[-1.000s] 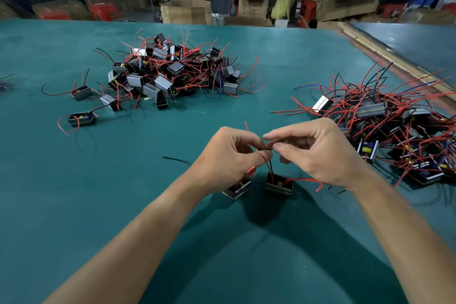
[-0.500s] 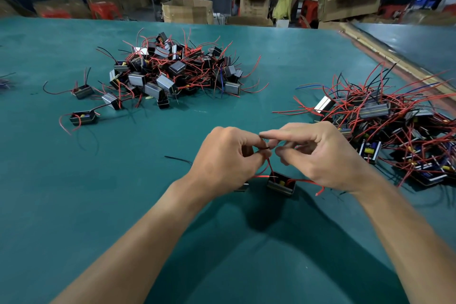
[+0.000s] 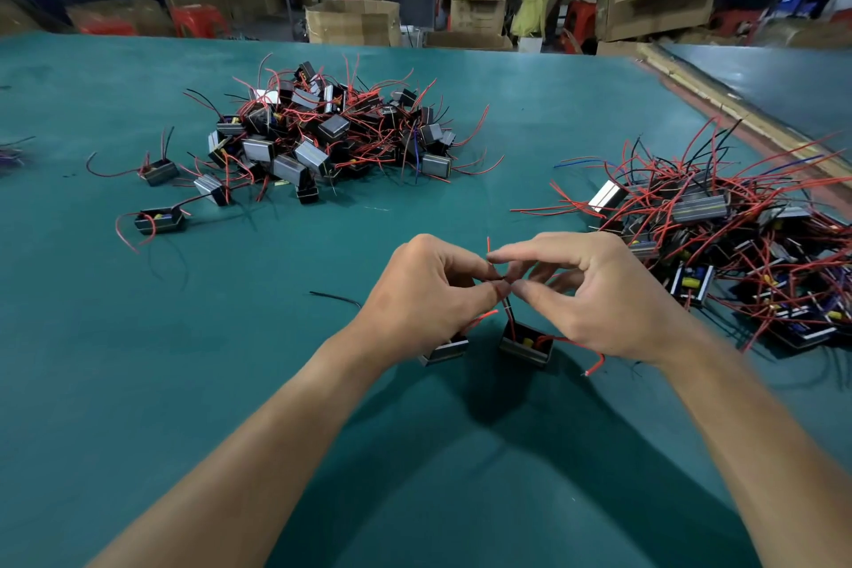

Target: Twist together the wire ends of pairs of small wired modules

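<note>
Tightly — left hand [image 3: 424, 291], right hand [image 3: 594, 291] — round wire ends [image 3: 488, 245].

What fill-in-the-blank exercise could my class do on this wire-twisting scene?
1. The left hand and right hand pinch wire ends above ____ small modules on the table.
2. The loose wire left of the left hand is ____.
3. Most wires in the far pile and the right-hand pile are ____.
Missing words: two; black; red.
</note>
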